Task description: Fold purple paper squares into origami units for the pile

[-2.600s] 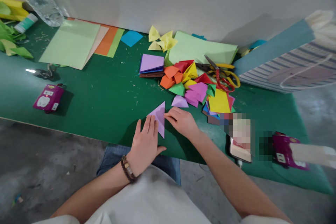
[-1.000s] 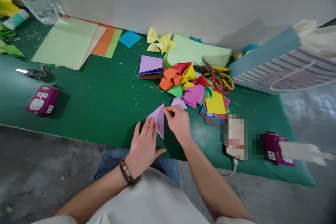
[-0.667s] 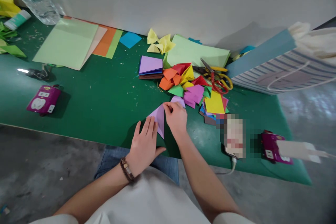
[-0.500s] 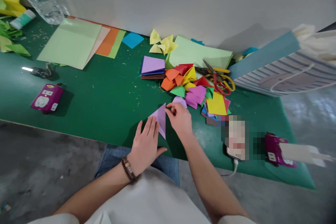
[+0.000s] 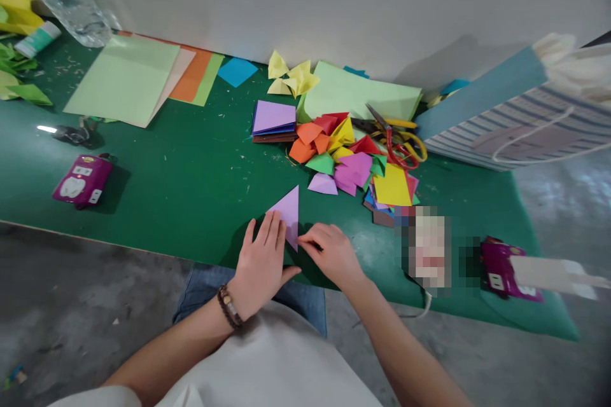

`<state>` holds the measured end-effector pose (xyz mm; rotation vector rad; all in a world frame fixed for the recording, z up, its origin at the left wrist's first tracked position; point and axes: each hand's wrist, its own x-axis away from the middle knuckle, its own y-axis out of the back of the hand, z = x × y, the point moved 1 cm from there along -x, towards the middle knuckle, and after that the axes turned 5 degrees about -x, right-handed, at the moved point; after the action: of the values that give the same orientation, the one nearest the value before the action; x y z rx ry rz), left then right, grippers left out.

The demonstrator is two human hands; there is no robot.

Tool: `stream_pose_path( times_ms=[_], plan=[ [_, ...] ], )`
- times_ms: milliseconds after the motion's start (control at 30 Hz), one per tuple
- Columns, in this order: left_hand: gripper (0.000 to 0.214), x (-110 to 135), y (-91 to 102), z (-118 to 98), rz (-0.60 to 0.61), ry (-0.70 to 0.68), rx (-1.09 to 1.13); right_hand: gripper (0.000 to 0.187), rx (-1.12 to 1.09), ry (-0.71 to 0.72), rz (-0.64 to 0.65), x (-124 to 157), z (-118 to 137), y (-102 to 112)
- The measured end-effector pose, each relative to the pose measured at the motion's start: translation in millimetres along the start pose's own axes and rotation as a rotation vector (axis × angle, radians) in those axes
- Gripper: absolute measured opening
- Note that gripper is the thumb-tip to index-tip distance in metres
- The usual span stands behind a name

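A light purple sheet of paper (image 5: 289, 206), folded into a triangle, lies on the green table in front of me. My left hand (image 5: 261, 257) rests flat on its left part with fingers stretched out, covering some of it. At the lower end of the triangle's right edge, the thumb and forefinger of my right hand (image 5: 331, 254) are pinched together on the paper. Just beyond, a small folded purple piece (image 5: 323, 184) lies beside a pile of folded coloured paper pieces (image 5: 353, 168).
Behind lie a stack of square papers (image 5: 274, 117), scissors (image 5: 391, 137) and large paper sheets (image 5: 125, 76). A striped paper bag (image 5: 520, 114) stands at right. Purple power boxes (image 5: 82, 181) sit on both sides. A plastic bottle (image 5: 81, 9) and glue stick (image 5: 38, 39) are far left.
My right hand has slid down along the triangle's right edge, from near its top corner to its lower corner. My left hand stays flat on the paper.
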<state>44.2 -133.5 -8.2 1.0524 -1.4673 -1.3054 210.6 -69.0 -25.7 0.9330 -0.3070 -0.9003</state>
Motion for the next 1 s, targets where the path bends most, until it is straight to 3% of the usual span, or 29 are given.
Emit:
stream_pose_path(
  times_ms=[100,233,300,367,500,600,700,833,1000],
  plan=[
    [0.079,-0.1,-0.1,0.9,-0.002,0.005,0.011,0.018,-0.041,0.008,0.041,10.4,5.5,2.3],
    [0.08,0.6,-2.2,2.1,-0.016,0.003,0.094,0.007,-0.166,-0.219,-0.091,17.8,13.6,6.0],
    [0.081,2.2,-2.9,2.2,-0.042,0.023,0.166,0.019,-0.194,-0.342,-0.172,18.0,19.1,3.7],
    [0.08,4.8,-2.2,3.0,-0.08,0.059,0.264,0.032,-0.165,-0.389,-0.169,15.7,25.6,-2.1],
    [0.078,11.1,2.7,11.0,-0.148,0.126,0.587,0.036,-0.133,-0.417,-0.186,10.3,31.7,-11.8],
    [0.078,13.6,4.2,20.3,-0.197,0.155,0.906,0.037,-0.243,-0.464,-0.208,9.1,27.7,-10.7],
    [0.065,14.4,3.2,27.8,-0.32,0.208,1.11,0.035,-0.343,-0.485,-0.235,8.3,23.5,-3.1],
    [0.049,13.4,5.6,33.0,-0.416,0.285,1.139,0.033,-0.499,-0.586,-0.296,7.8,25.7,9.7],
    [0.064,4.1,18.1,37.2,-0.405,0.286,1.166,0.032,-0.653,-0.625,-0.317,11.5,38.4,20.3]
  ],
)
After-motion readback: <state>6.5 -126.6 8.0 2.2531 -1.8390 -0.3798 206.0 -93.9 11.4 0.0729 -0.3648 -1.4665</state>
